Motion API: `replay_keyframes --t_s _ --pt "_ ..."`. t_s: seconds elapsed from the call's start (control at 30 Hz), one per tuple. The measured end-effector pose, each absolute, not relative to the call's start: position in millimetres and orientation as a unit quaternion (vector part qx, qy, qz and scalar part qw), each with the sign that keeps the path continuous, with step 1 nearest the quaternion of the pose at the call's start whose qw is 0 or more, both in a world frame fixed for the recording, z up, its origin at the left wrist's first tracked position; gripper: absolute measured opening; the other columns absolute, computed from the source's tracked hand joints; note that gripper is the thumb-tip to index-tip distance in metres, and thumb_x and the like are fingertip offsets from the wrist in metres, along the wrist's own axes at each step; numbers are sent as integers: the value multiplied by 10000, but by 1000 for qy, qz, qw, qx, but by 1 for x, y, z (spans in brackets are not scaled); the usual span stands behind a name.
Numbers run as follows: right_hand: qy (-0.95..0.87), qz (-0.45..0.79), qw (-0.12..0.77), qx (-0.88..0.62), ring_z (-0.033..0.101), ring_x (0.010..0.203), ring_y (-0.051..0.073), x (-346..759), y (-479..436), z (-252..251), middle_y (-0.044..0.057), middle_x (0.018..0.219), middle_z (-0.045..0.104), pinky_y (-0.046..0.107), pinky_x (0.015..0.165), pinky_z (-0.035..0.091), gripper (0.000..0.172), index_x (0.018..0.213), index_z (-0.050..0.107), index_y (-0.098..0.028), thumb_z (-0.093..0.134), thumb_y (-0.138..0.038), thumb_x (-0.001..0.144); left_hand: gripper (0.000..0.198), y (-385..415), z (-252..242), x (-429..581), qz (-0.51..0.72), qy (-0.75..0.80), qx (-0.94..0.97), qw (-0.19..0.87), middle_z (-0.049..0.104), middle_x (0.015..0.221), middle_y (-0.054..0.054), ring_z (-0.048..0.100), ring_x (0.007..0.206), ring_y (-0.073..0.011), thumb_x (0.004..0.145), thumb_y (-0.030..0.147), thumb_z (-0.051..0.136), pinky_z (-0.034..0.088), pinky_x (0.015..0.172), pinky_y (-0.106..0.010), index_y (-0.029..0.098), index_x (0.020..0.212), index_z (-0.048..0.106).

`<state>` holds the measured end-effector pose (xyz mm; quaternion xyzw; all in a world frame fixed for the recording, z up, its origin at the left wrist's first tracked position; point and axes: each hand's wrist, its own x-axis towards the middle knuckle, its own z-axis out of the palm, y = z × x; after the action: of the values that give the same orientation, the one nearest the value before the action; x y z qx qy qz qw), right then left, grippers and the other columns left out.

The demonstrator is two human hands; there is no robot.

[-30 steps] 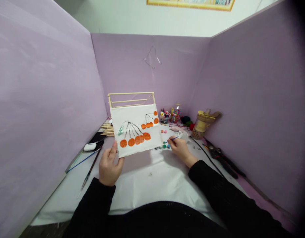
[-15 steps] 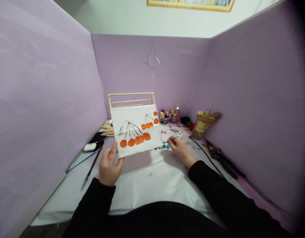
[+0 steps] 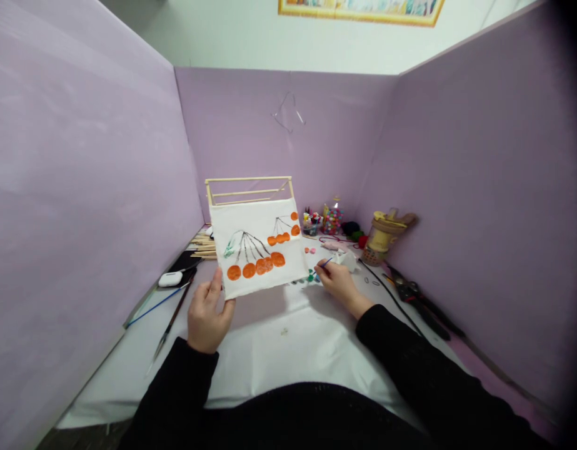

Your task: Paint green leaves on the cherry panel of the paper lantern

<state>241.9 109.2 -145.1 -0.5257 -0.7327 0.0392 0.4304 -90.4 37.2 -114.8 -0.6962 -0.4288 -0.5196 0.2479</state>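
My left hand (image 3: 208, 315) grips the lower left corner of a white painted panel (image 3: 250, 219), which is joined to a light wooden stick frame (image 3: 248, 180). Orange round fruits hang from dark stems on the panel, with a green leaf shape at the left. My right hand (image 3: 335, 280) pinches a thin blue paintbrush (image 3: 326, 262) to the right of the panel. Its tip points down towards green and blue paint dabs (image 3: 311, 275) on the table. The panel is tilted and held above the white cloth.
At the left lie wooden sticks (image 3: 204, 245), a white case (image 3: 170, 279), a blue brush (image 3: 159, 303) and a dark-handled brush (image 3: 173, 319). Rearward stand paint bottles (image 3: 311, 220) and a jar of coloured balls (image 3: 334, 220). Pliers (image 3: 417, 300) lie at the right. Purple walls surround the table.
My right hand has shifted slightly left, and the brush in it slants more steeply, its tip nearer the paint dabs. The panel and my left hand stay nearly still.
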Motion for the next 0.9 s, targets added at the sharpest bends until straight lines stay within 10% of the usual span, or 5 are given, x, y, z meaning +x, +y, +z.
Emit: replay_keyframes --t_s 0.9 --pt "-723 93 431 -532 543 575 141 238 114 -148 7 623 612 248 595 397 204 740 590 -184 478 -330 829 688 37 -114 -90 -514 -431 -699 247 561 907 -60 586 779 -182 798 162 614 507 748 -301 221 1436 363"
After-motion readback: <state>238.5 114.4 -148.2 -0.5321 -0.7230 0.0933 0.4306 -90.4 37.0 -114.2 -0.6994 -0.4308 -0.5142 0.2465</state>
